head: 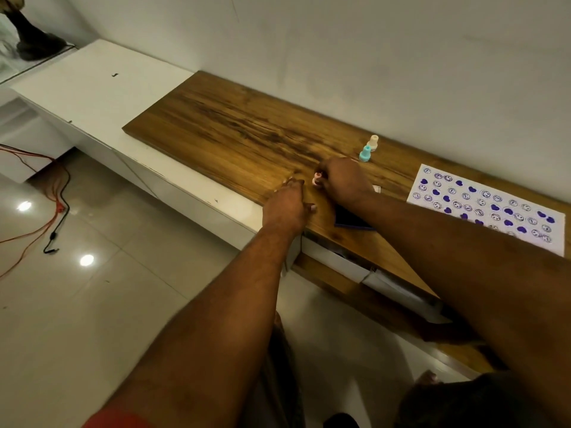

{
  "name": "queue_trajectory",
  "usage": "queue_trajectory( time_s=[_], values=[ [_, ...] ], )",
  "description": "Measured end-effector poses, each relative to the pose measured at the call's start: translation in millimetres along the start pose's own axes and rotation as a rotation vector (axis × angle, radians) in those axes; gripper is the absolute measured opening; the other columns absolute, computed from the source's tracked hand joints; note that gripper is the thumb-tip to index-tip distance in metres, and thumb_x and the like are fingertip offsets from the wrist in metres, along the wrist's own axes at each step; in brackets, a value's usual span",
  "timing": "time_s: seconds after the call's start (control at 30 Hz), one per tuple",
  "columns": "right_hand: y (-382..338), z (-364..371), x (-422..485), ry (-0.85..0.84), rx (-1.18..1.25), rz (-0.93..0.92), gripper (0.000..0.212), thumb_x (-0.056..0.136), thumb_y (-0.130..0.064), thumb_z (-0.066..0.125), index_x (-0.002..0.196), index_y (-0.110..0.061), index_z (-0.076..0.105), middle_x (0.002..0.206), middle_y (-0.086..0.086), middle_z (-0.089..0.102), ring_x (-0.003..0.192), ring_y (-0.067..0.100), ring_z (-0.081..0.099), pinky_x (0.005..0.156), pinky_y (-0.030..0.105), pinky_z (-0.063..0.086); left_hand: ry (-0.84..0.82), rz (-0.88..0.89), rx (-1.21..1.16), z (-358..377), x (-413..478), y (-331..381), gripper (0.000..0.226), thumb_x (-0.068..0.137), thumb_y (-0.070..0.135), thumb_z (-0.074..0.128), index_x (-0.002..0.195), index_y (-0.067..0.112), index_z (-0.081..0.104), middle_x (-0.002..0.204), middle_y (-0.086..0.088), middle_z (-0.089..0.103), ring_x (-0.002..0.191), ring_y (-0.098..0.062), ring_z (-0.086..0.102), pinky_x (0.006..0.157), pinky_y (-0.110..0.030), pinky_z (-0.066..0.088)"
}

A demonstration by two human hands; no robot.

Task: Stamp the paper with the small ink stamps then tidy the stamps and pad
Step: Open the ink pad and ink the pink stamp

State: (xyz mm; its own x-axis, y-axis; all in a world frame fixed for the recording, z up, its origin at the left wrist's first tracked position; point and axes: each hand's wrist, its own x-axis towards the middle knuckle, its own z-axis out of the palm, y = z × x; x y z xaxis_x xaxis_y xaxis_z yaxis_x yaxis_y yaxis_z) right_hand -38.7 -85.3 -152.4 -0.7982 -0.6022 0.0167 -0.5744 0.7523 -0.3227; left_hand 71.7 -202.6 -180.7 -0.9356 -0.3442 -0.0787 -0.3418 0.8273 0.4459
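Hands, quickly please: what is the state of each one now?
Left hand: rests on the wooden top, holding nothing that can be seen.
Right hand: fingers closed on a small pink stamp.

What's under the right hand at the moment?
A small pink stamp pokes out at the right hand's fingertips; the dark ink pad lies under the wrist, partly covered. Anything else beneath the palm is hidden.

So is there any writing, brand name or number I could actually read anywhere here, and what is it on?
No readable words, labels or numbers anywhere.
Paper: only purple stamped smiley faces and hearts, no letters.
Blue stamp and cream stamp: no visible label.
Pink stamp in the right hand: mostly hidden, nothing legible.
Ink pad: dark, no visible print.
White counter: a small dark mark, too small to read.
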Motion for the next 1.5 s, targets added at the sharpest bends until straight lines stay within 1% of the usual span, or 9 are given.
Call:
queue_trajectory(
  time_s=[0.2,0.37,0.5,0.57,0.67,0.93,1.13,1.3,1.5],
  values=[
    [-6.2,5.4,-16.0,-0.038,0.037,-0.051,0.021,0.101,-0.025,0.059,0.115,-0.018,0.073,0.110,0.004,0.073,0.098,0.021,0.066,0.079,0.030,0.049,0.020,-0.009,0.005,2.1,-3.2,0.7,0.060,0.095,0.046,0.073,0.147,0.024,0.054,0.162,-0.006,0.045,0.151,-0.028,0.040,0.121,-0.044,0.038],
    [-2.4,1.1,-26.4,-0.031,0.137,-0.067,0.020,0.099,-0.025,0.064,0.116,-0.018,0.071,0.110,0.003,0.073,0.099,0.019,0.065,0.080,0.026,0.045,0.088,0.014,-0.066,5.1,-3.7,9.3,0.027,0.099,0.036,0.068,0.122,0.022,0.066,0.131,-0.004,0.066,0.124,-0.026,0.062,0.101,-0.041,0.052],
    [1.8,-2.4,-33.2,-0.018,0.159,-0.099,0.022,0.100,-0.028,0.063,0.118,-0.017,0.071,0.111,0.002,0.073,0.099,0.016,0.064,0.082,0.027,0.047,0.123,-0.015,-0.115,7.0,-2.7,15.6,0.006,0.100,0.025,0.066,0.105,0.026,0.063,0.104,0.001,0.066,0.097,-0.021,0.066,0.080,-0.036,0.056],
    [6.6,-3.8,-36.8,-0.025,0.165,-0.095,0.024,0.101,-0.029,0.062,0.119,-0.016,0.071,0.112,0.003,0.073,0.100,0.018,0.064,0.084,0.031,0.050,0.136,-0.026,-0.135,10.2,-2.7,18.0,0.009,0.099,0.025,0.068,0.102,0.029,0.060,0.097,0.005,0.063,0.092,-0.018,0.065,0.077,-0.034,0.054],
    [10.4,-7.0,-39.4,-0.019,0.183,-0.085,0.025,0.100,-0.030,0.063,0.119,-0.015,0.071,0.110,0.003,0.073,0.099,0.019,0.066,0.088,0.038,0.055,0.152,-0.034,-0.163,12.7,-1.1,17.1,0.013,0.099,0.027,0.069,0.111,0.025,0.066,0.103,0.003,0.069,0.093,-0.017,0.065,0.082,-0.037,0.057],
    [9.1,-6.9,-40.2,0.017,0.175,-0.031,0.024,0.101,-0.031,0.061,0.116,-0.016,0.073,0.108,0.003,0.075,0.098,0.018,0.067,0.090,0.036,0.055,0.177,0.009,-0.133,19.1,-0.4,18.6,0.015,0.100,0.027,0.068,0.115,0.024,0.069,0.106,0.003,0.068,0.095,-0.015,0.064,0.083,-0.034,0.055],
    [13.4,-15.5,-45.9,-0.049,0.020,-0.155,0.027,0.106,-0.031,0.052,0.122,-0.015,0.067,0.117,0.005,0.071,0.104,0.022,0.065,0.093,0.041,0.053,0.177,0.059,-0.124,23.3,-1.2,19.0,0.024,0.099,0.023,0.069,0.123,0.020,0.067,0.119,-0.003,0.069,0.108,-0.021,0.065,0.088,-0.034,0.050],
    [16.4,-17.4,-47.9,-0.033,-0.029,-0.205,0.028,0.105,-0.031,0.053,0.126,-0.016,0.064,0.122,0.005,0.070,0.107,0.021,0.064,0.094,0.036,0.053,0.189,0.059,-0.126,23.1,0.0,18.4,0.025,0.100,0.024,0.068,0.125,0.019,0.066,0.121,-0.003,0.069,0.110,-0.021,0.064,0.090,-0.035,0.051],
    [26.5,-22.2,-48.9,0.033,0.039,-0.159,0.027,0.105,-0.032,0.053,0.125,-0.018,0.066,0.121,0.004,0.071,0.108,0.022,0.065,0.089,0.035,0.053,0.182,0.059,-0.159,24.3,0.8,11.8,0.013,0.100,0.030,0.069,0.111,0.024,0.071,0.112,0.002,0.071,0.099,-0.016,0.063,0.075,-0.028,0.040]
  ],
)
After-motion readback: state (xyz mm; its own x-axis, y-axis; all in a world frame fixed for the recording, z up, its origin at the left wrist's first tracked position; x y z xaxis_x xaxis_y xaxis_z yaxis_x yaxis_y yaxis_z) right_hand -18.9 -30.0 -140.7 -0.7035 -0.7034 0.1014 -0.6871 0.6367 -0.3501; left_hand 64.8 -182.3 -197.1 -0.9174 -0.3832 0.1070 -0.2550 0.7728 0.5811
